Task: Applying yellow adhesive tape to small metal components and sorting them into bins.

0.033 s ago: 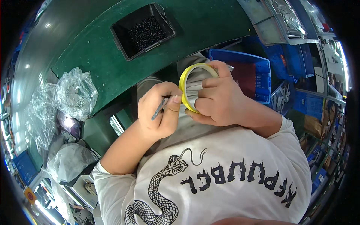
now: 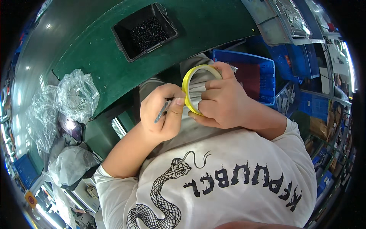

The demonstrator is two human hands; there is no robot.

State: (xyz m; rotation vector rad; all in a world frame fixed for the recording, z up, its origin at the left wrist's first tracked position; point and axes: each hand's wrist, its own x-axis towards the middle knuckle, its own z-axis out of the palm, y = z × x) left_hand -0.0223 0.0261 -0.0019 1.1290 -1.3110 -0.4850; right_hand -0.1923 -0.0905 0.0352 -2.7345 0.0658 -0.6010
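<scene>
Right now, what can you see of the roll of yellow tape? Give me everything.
The roll of yellow tape is a wide, thin ring: glossy bright yellow outside, with a pale, smooth inner core that looks like card or plastic. It is tilted, its large opening facing up toward the camera, and grey cloth shows through. The right hand grips its right side, some fingers across the opening. The left hand meets its left edge. I can't make out a loose end.

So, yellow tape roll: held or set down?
Held. The right hand curls around the right side of the tape roll, and the left hand is at its left edge.
</scene>
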